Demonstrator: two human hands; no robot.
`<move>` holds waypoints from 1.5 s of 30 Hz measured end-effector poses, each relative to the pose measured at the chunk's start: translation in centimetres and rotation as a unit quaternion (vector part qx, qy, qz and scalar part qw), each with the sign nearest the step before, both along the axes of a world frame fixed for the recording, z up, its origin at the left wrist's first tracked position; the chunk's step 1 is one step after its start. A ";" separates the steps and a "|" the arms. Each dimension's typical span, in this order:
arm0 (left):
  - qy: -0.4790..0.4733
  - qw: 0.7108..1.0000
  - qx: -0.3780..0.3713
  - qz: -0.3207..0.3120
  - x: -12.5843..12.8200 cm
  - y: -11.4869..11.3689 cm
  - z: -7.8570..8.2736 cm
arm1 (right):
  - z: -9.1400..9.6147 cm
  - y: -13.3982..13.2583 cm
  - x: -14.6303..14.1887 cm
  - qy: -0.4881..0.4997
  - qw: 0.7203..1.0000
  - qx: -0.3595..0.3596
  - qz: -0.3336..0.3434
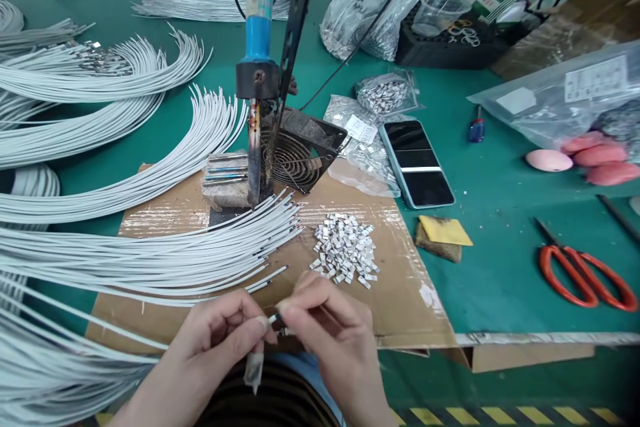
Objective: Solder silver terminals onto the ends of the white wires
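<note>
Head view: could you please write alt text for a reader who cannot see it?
The left hand and right hand pinch the tip of a thin white wire over a brown cardboard sheet. Beyond lie a heap of small silver metal clips, bundled white wires and a blue-handled soldering iron.

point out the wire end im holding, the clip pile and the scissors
wire end [273,317], head view, dark tip between the fingers
clip pile [345,253], head view, middle of the heap
scissors [554,255], head view, red handle near the pivot
</note>
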State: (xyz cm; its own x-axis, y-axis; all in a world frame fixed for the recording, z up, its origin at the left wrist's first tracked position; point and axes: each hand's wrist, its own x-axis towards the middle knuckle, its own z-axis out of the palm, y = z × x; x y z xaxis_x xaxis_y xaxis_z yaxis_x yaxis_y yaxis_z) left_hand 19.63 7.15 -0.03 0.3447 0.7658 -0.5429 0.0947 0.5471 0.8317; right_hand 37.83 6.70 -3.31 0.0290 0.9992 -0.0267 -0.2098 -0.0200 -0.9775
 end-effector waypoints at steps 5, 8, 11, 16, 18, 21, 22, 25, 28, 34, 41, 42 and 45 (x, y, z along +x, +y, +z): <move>-0.010 0.997 -0.025 0.076 0.3 0.0 0.6 | -0.2 0.1 -0.2 -0.013 1.000 -0.017 -0.014; -0.017 0.995 -0.017 0.093 0.5 0.0 0.8 | 0.1 -0.2 -0.6 -0.061 0.998 0.012 0.027; -0.014 0.995 -0.002 0.097 0.5 -0.1 0.6 | 0.4 -0.5 -0.9 -0.083 0.996 0.029 0.030; -0.005 0.993 0.012 0.113 0.6 -0.3 0.4 | 0.8 -0.6 -1.0 -0.097 0.995 0.031 0.015; 0.001 0.993 0.017 0.117 0.6 -0.4 0.4 | 0.9 -0.7 -1.0 -0.098 0.995 0.028 0.014; 0.007 0.992 0.028 0.120 0.7 -0.4 0.4 | 0.8 -0.9 -0.9 -0.100 0.995 0.026 0.017; 0.007 0.992 0.031 0.121 0.8 -0.4 0.4 | 0.8 -1.0 -0.9 -0.099 0.995 0.025 0.020; 0.014 0.991 0.037 0.127 0.9 -0.5 0.3 | 0.8 -1.0 -1.0 -0.096 0.995 0.022 0.015; 0.017 0.990 0.040 0.135 1.0 -0.6 0.2 | 0.7 -0.9 -1.2 -0.088 0.996 0.024 0.003; 0.003 0.986 0.034 0.161 1.3 -0.7 0.4 | -0.5 -1.1 -1.5 0.068 0.995 -0.071 0.019; 0.028 0.994 0.015 0.108 0.9 -0.8 0.3 | -0.2 -0.2 0.4 0.096 0.976 -0.158 0.119; 0.034 0.994 0.014 0.098 0.8 -0.8 0.3 | 0.0 -0.1 0.5 0.081 0.975 -0.160 0.128; 0.042 0.993 0.025 0.105 0.8 -0.7 0.3 | 0.6 0.3 0.5 0.028 0.982 -0.135 0.131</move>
